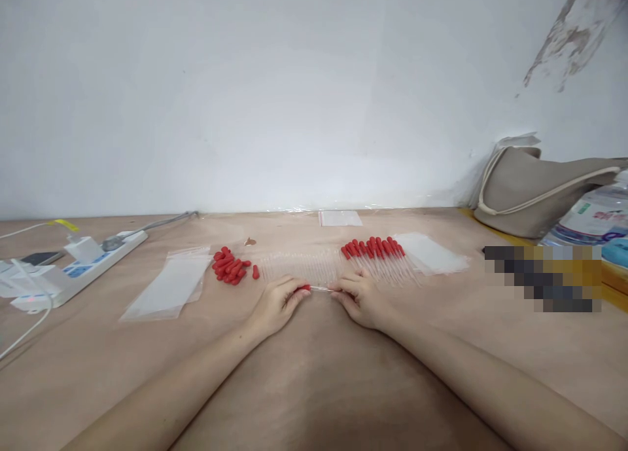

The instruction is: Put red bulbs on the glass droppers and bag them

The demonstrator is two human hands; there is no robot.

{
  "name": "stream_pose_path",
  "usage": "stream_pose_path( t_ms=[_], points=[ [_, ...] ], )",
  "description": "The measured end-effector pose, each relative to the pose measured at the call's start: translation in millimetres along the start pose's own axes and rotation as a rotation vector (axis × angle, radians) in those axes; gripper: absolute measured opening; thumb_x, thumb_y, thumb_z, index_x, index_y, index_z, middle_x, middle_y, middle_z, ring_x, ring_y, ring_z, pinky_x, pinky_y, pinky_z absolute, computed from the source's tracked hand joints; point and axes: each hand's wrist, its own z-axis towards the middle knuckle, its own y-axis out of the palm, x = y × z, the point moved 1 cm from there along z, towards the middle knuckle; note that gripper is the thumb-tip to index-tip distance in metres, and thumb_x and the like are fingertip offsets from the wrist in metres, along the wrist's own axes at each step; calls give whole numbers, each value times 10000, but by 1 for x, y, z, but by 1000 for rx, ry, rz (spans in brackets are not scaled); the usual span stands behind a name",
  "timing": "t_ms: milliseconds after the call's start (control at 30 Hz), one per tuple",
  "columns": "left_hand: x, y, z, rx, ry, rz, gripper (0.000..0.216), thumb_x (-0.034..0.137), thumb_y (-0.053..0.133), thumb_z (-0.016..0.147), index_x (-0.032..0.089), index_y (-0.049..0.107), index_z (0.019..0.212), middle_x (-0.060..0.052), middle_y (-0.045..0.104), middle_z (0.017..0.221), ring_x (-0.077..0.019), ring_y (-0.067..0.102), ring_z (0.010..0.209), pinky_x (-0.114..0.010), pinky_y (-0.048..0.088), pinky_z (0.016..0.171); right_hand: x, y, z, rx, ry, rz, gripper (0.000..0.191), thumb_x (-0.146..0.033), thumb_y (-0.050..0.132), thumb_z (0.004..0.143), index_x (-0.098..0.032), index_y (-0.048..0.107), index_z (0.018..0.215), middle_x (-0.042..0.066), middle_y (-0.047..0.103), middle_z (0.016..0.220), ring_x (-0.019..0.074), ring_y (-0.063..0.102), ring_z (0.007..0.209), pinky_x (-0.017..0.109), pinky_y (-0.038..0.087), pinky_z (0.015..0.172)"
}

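My left hand (283,302) pinches a red rubber bulb (306,287), most of it hidden by the fingers. From the bulb a clear dropper tube (321,288) runs level to my right hand (357,298), which is closed on its other end. Whether the tube sits inside the bulb or only meets it, I cannot tell. Behind the hands lies a row of clear tubes (299,266). Loose red bulbs (229,268) are heaped to the left, with a single bulb (256,271) beside them. Several droppers with red bulbs (375,248) lie side by side to the right.
Clear plastic bags (169,284) lie at left, more bags (434,253) at right, and a small bag (340,218) near the wall. A power strip (78,274) with cables stands far left. A grey-brown bag (534,196) and a plastic bottle (591,212) stand far right.
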Motion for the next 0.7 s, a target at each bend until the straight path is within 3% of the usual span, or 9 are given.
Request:
stream_pose_path(
  t_ms=[200,433,700],
  points=[
    [1,0,-3,-96,69,-29,195,220,405,869,163,584,921,-41,571,810,-124,535,726,-231,420,664,7,-5,3,-52,-92,25,167,-221,481,826,-219,634,893,-1,631,746,92,503,615,295,234,709],
    [2,2,-3,-155,71,21,212,249,398,871,150,582,908,-40,550,777,-127,518,704,-230,403,646,2,-11,5,-65,-164,-143,206,-212,429,839,-203,632,869,7,618,705,95,446,576,296,200,668],
    [3,3,-2,-188,92,36,203,260,398,869,151,569,878,-30,537,750,-122,500,683,-221,388,624,-9,-4,6,-144,-79,-194,241,-205,366,848,-157,554,705,10,608,664,95,449,566,287,189,651]
  ],
)
